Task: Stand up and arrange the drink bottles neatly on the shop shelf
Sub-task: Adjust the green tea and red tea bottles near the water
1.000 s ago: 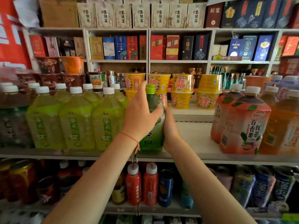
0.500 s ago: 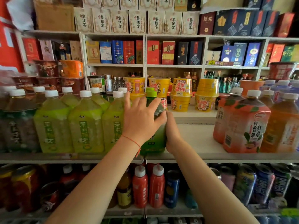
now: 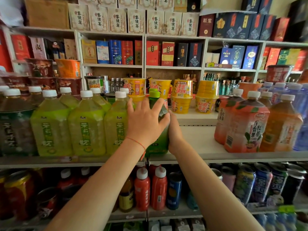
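**Two hands on one green bottle**

Two hands meet at the centre of the shelf (image 3: 196, 154), both on the same green bottle (image 3: 158, 144). The left hand (image 3: 145, 124) lies across the bottle's front, fingers spread and bent round its shoulder, thumb out towards 3 o'clock. A thin red string circles that wrist. The right hand (image 3: 175, 132) presses in from the 3 o'clock side, and its fingers go behind the bottle where I cannot see them. So the two hands are together, clamped on the bottle from both sides.

The bottle stands upright on the shelf near the front edge, its green cap (image 3: 154, 92) poking up above the left fingers. At 9 o'clock, just beside it, runs a row of yellow-green bottles (image 3: 86, 129) with white caps, and further out that way stand dark bottles (image 3: 15, 129). Over at 3 o'clock, well apart across bare shelf, stands a cluster of orange bottles (image 3: 246, 129). At 12 o'clock, behind the bottle, yellow cups (image 3: 181, 95) sit stacked on a raised ledge. Boxes (image 3: 126, 52) fill the shelves above, and at 6 o'clock red bottles (image 3: 150, 190) and cans (image 3: 245, 184) line the shelf below.
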A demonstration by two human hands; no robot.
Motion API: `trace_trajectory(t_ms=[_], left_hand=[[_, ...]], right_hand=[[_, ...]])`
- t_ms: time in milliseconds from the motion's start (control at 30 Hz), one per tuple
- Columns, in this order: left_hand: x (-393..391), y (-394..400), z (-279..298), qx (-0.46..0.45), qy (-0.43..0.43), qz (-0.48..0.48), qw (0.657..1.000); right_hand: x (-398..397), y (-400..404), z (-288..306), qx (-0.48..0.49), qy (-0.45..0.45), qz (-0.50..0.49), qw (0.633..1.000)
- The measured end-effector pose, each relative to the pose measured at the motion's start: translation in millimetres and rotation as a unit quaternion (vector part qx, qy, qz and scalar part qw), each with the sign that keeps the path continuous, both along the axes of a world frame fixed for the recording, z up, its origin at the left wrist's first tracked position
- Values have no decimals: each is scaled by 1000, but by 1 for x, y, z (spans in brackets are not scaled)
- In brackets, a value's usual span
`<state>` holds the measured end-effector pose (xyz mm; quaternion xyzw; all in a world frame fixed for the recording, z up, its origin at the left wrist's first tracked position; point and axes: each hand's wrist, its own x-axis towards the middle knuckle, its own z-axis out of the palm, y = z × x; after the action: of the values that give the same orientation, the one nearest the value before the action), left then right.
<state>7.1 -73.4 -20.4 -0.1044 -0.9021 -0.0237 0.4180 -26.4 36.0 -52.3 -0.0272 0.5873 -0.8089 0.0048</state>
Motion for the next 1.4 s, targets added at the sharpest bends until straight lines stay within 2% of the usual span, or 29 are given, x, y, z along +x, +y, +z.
trace_trajectory(t_ms=[67,133,200,267,333,367,433,500,567,600,667,767,833,933,1067,1233,1400], left_hand=[[4,4,0,12,-27,0,1000],[5,9,0,27,-9,-16,999],[6,15,-1,56,67,-77,993],[6,25,-4,90,166,-161,969],[8,41,-6,131,212,-223,942],[9,53,-6,154,207,-251,933],[8,75,-9,192,155,-295,923],[3,104,-13,211,100,-315,920],[0,133,-14,243,44,-324,913],[1,148,-14,262,13,-325,909],[2,184,-13,295,-65,-335,893],[-3,230,-15,324,-138,-370,859],[-10,253,-19,353,-152,-370,846],[-17,276,-25,378,-129,-347,849],[-20,281,-26,394,-96,-333,851],[-20,276,-23,381,-84,-299,871],[-18,265,-18,347,-85,-286,889]], right_hand=[[2,-1,0,13,-1,-11,1000],[3,1,-1,36,6,-29,999],[8,5,2,84,48,-67,993],[14,16,5,141,131,-133,972],[20,36,5,151,213,-185,947],[23,52,6,172,256,-230,923],[30,83,13,250,350,-334,839],[30,122,20,296,395,-415,764],[27,158,25,314,379,-469,733],[28,173,25,324,356,-484,731],[27,207,24,327,306,-466,763],[27,249,19,260,236,-365,862],[27,266,14,194,176,-287,921],[17,281,6,106,100,-175,974],[3,291,10,16,56,-82,995],[-4,296,18,2,56,7,998],[-5,291,17,-1,45,39,998]])
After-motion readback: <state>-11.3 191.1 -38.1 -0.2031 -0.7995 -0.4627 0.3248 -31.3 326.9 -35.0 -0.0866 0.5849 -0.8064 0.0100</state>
